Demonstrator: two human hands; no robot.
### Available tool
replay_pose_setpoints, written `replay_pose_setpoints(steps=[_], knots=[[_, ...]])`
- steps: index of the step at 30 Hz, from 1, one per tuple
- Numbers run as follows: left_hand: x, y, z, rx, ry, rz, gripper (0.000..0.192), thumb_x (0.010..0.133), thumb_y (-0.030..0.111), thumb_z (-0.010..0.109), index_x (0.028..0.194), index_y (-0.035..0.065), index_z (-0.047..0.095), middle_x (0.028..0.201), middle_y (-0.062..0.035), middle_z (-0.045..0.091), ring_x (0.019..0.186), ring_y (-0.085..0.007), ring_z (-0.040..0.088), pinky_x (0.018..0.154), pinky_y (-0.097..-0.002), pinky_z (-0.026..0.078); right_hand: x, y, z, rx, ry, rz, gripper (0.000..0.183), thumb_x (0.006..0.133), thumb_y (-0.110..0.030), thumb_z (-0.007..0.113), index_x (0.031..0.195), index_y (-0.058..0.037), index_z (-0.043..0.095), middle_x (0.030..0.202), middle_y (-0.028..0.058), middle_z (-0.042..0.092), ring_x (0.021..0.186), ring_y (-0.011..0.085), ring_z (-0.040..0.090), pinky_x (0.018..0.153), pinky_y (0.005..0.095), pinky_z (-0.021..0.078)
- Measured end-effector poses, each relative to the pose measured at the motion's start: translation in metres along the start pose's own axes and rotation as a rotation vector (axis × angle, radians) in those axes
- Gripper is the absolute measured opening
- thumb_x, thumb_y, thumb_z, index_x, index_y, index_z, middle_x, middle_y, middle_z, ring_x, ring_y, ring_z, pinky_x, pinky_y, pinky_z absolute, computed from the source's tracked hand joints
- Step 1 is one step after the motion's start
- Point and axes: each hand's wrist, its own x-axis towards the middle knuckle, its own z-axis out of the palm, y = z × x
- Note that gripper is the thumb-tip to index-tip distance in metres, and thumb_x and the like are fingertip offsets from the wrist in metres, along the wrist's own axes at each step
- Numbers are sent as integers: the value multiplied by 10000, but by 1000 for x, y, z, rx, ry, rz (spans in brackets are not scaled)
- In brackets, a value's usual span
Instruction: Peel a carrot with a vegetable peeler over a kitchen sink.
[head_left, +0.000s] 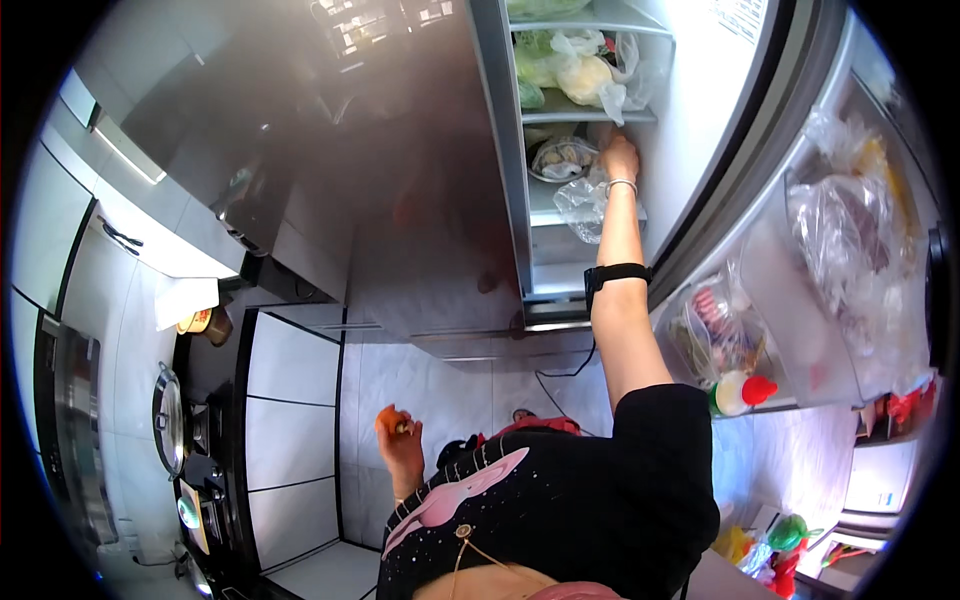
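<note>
My right hand (621, 156) reaches into the open fridge, under a glass shelf (585, 117). A clear plastic bag (586, 206) hangs just below and left of it; whether the fingers grip something is hidden. Left of that hand sits a bowl (564, 159) with bagged food in it. On the shelf above lie bagged vegetables (589, 75), some green and one pale yellow. Low at my left side, outside the fridge, my left hand (401, 439) is closed around an orange-coloured, round item (390, 420), perhaps a fruit or vegetable.
The fridge door (795, 300) stands open at right, its bins holding bagged food and a bottle with a red cap (759, 390). A closed steel door (360, 165) is on the left. Beyond it stand a counter with a lidded pan (171, 420) and a stove. A cord (577, 371) lies on the floor.
</note>
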Motion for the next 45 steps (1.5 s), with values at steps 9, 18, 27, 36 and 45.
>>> replay_pose_setpoints(steps=[9, 18, 27, 36, 45], knots=[[3, -10, -12, -4, 80, -17, 400, 806, 409, 536, 1082, 122, 490, 876, -49, 530, 706, -136, 478, 732, -315, 388, 68, 37, 74, 573, -22, -110, 470, 686, -136, 515, 1143, -28, 501, 970, 208, 605, 851, 370, 592, 753, 379, 468], [15, -4, 1, 26, -13, -4, 406, 821, 380, 534, 1103, 94, 478, 892, -71, 528, 692, -140, 483, 737, -316, 403, -69, -24, -37, 239, 152, -113, 480, 703, -92, 544, 1179, -66, 484, 1078, 192, 532, 1001, 315, 515, 833, 381, 419], [3, 17, -32, 16, -28, 3, 398, 821, 375, 536, 1100, 97, 482, 881, -71, 530, 688, -144, 485, 737, -316, 409, -137, 6, -5, -29, -43, -488, 200, 686, -197, 655, 814, -46, 629, 920, 144, 571, 900, 301, 537, 813, 411, 415], [-8, 12, -33, -6, -25, -17, 373, 835, 385, 515, 1075, 101, 504, 862, -55, 538, 676, -133, 485, 702, -297, 409, -187, -15, -6, -82, 158, -711, 216, 748, -142, 574, 932, -31, 594, 1083, 191, 526, 995, 329, 501, 853, 438, 373], [-26, 28, -39, 5, -84, 78, 358, 829, 231, 555, 1149, 108, 452, 976, -77, 540, 793, -166, 538, 807, -352, 448, -431, 236, 63, 238, -264, -142, 153, 791, -134, 525, 840, -33, 630, 734, 121, 619, 665, 269, 591, 603, 309, 452]])
